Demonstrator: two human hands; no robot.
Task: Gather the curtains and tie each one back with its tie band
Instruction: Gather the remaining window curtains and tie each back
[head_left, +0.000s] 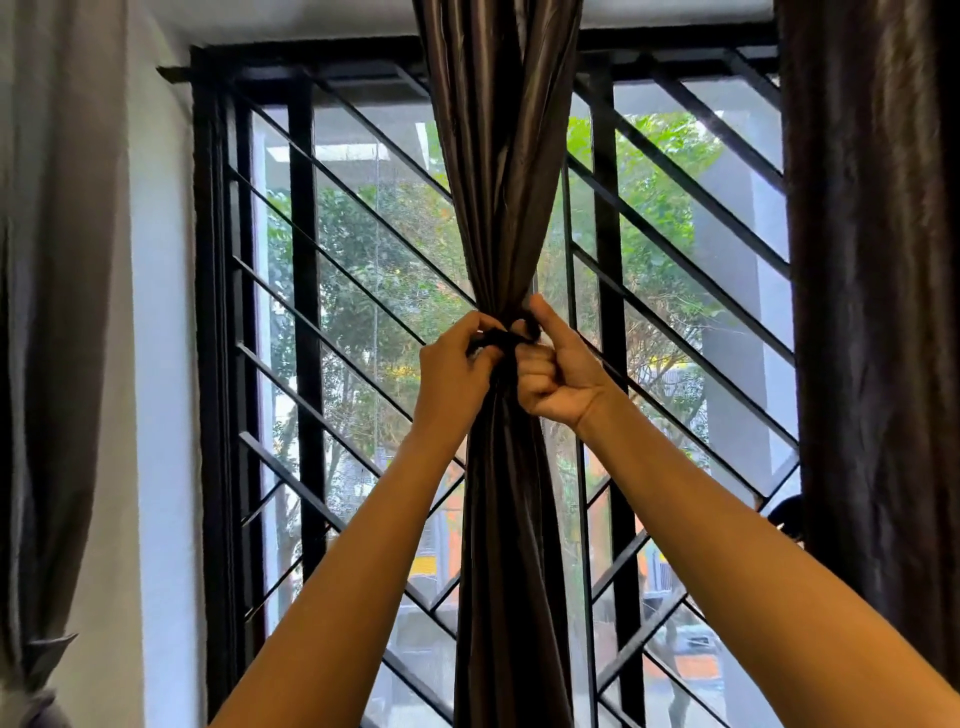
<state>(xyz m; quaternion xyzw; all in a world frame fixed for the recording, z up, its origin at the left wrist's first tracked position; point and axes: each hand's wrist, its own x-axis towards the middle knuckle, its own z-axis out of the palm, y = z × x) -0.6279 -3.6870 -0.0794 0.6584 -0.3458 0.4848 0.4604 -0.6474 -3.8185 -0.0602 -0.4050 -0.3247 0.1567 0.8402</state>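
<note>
**Dark curtain cinched at the window**

A person's two bare arms reach up to the middle curtain (506, 208), gathered into a narrow column in front of the black window grille (363, 291). A dark tie band (505, 339) circles the bunched fabric at its tightest point. The left hand (457, 371) has its fingers curled round one end of the band, while the right hand (556, 374), closed in a fist with the thumb raised, grips the other end. A second dark curtain (872, 312) hangs at the right edge, and a grey curtain (57, 312) hangs by the white wall (161, 364) at left.
</note>
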